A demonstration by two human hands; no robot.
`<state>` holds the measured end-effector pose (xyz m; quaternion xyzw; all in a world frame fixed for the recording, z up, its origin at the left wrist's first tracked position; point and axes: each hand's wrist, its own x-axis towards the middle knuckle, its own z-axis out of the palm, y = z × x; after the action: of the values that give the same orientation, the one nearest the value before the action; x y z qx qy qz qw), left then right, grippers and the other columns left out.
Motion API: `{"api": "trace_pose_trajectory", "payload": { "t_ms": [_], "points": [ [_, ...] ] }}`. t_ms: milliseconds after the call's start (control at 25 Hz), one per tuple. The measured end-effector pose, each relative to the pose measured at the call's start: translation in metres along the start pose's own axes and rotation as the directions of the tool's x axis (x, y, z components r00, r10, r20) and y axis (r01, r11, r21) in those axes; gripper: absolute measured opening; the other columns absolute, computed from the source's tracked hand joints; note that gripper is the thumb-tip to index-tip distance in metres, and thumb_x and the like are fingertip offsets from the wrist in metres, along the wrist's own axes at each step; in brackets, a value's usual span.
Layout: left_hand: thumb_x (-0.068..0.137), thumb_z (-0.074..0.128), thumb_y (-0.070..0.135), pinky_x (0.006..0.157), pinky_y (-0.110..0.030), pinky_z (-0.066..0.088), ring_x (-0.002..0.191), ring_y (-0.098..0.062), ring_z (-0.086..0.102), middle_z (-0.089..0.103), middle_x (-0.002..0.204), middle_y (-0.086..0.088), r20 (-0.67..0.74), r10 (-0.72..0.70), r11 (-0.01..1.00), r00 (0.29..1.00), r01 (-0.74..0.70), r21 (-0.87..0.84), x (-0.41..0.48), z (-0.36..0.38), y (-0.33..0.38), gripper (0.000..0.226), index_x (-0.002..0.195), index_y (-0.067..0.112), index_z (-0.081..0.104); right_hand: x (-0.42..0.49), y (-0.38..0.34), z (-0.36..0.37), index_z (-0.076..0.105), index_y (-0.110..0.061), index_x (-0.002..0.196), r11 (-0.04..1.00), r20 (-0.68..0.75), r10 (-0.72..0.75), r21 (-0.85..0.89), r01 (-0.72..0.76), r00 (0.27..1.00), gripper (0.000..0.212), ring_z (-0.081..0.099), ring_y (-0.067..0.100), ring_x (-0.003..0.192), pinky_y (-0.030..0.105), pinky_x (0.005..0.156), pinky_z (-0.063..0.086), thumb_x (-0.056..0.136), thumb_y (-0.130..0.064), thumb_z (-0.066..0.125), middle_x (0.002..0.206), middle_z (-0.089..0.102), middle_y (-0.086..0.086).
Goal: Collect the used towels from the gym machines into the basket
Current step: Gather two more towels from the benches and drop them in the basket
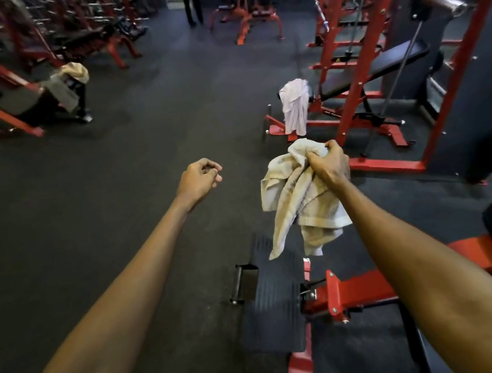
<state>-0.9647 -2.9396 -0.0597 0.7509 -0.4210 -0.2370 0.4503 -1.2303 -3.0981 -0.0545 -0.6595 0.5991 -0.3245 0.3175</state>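
We count four towels. Our right grip (329,165) has its fingers curled tight round the bunched top of one beige towel (296,198), which hangs in the air over the black ribbed footplate (270,295) of a red machine. Our left grip (198,178) is held out beside it, well apart, its fingers loosely curled and holding nothing. A second towel, the white towel (294,109), drapes over the near end of a black pad (379,67) inside a red rack, just beyond the right grip. Two more lie together on a machine at far left: a cream towel (75,71) above a grey towel (61,91). Two people are at the far end of the dark floor (167,109), one standing, one seated.
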Motion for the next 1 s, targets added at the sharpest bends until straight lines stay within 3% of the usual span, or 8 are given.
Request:
{"api": "trace_pose_trajectory", "payload": {
  "t_ms": [400, 640, 760, 1000],
  "points": [
    [0.091, 0.051, 0.01, 0.058, -0.023, 0.045, 0.064, -0.013, 0.064, 0.075, 0.081, -0.003, 0.007, 0.0, 1.0, 1.0, 0.0, -0.001, 0.102, -0.05, -0.043, 0.02, 0.093, 0.017, 0.07, 0.05, -0.058, 0.099, 0.057, -0.023, 0.11, 1.0, -0.032, 0.003, 0.026, -0.002, 0.999, 0.036, 0.065, 0.025, 0.099, 0.043, 0.087, 0.054, 0.08, -0.042, 0.065, 0.106, 0.067, 0.003],
    [0.092, 0.052, 0.01, 0.058, -0.024, 0.045, 0.066, -0.015, 0.066, 0.075, 0.08, -0.001, 0.108, 0.059, 0.998, 0.992, -0.058, -0.013, 0.2, -0.098, -0.083, 0.02, 0.09, 0.021, 0.068, 0.08, -0.098, 0.174, 0.057, -0.022, 0.108, 0.999, -0.114, 0.05, 0.003, -0.05, 0.992, 0.033, 0.064, 0.025, 0.099, 0.042, 0.086, 0.053, 0.081, -0.04, 0.066, 0.105, 0.067, 0.004],
    [0.093, 0.052, 0.01, 0.057, -0.022, 0.045, 0.068, -0.016, 0.067, 0.076, 0.082, -0.003, 0.18, 0.08, 0.996, 0.98, -0.085, 0.02, 0.25, -0.129, -0.1, 0.019, 0.094, 0.017, 0.069, 0.089, -0.128, 0.215, 0.058, -0.021, 0.108, 0.995, -0.154, 0.101, 0.026, -0.098, 0.983, 0.031, 0.062, 0.025, 0.098, 0.035, 0.079, 0.047, 0.083, -0.038, 0.065, 0.102, 0.064, 0.002],
    [0.093, 0.052, 0.01, 0.059, -0.023, 0.046, 0.066, -0.014, 0.066, 0.076, 0.083, -0.004, 0.194, 0.107, 0.994, 0.975, -0.105, -0.019, 0.351, -0.163, -0.117, 0.018, 0.093, 0.016, 0.069, 0.137, -0.173, 0.282, 0.059, -0.022, 0.107, 0.987, -0.179, 0.161, 0.035, -0.157, 0.971, 0.032, 0.064, 0.03, 0.102, 0.037, 0.083, 0.049, 0.082, -0.04, 0.066, 0.108, 0.068, 0.006]
  ]
}}
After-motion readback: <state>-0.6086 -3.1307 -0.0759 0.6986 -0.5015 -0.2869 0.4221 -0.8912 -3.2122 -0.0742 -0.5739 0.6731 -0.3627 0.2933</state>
